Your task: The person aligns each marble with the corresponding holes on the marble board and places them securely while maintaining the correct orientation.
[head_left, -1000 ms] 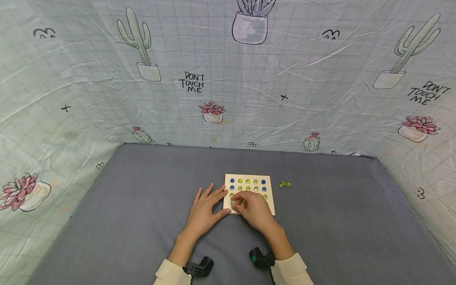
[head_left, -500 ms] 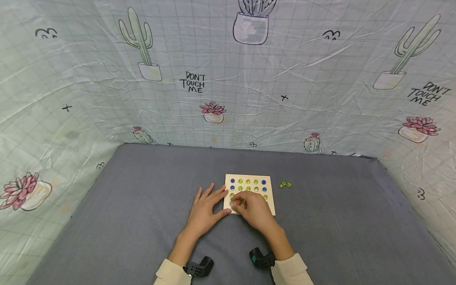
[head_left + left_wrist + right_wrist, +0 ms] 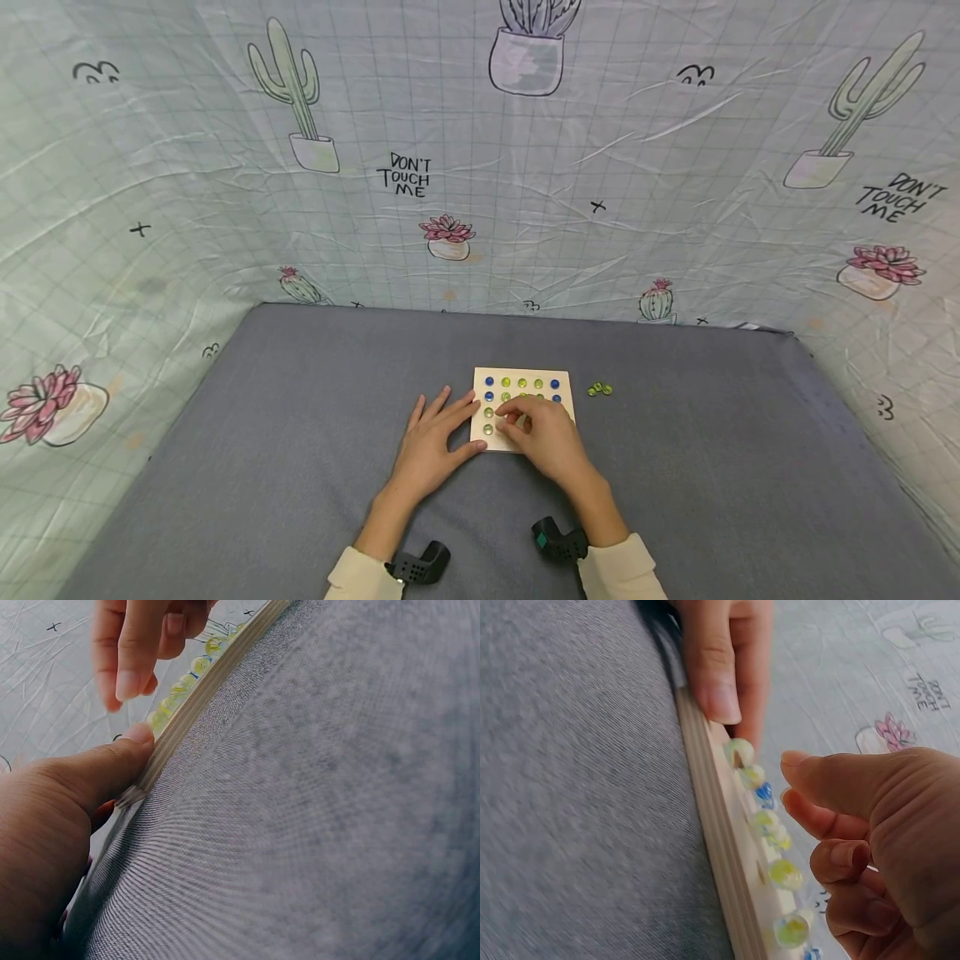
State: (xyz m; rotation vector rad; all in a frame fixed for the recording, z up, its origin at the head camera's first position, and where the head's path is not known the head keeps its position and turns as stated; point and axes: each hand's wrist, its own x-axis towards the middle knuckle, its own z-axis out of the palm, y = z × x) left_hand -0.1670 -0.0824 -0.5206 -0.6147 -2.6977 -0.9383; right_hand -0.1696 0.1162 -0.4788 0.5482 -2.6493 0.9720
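Note:
A square wooden board (image 3: 506, 444) holds rows of glass marbles, blue ones such as the marble (image 3: 489, 381) in the back left corner and yellow-green ones elsewhere. My left hand (image 3: 427, 450) lies spread at the board's left side, fingertips and thumb on its edge. Over the front part of the board hovers my right hand (image 3: 551, 442), thumb and index finger slightly apart with no marble between them, the other fingers curled. Just left of those fingertips sits a yellow-green marble (image 3: 488, 430) in the front left spot. The right hand hides part of the board's front rows.
Several loose yellow-green marbles (image 3: 598, 389) lie together on the grey cloth, right of the board. Grey cloth (image 3: 300, 417) covers the table. A printed fabric backdrop (image 3: 525, 208) stands behind and at both sides.
My right hand has moved slightly right, away from the front left marble, which now shows uncovered in its spot. The left hand stays where it was.

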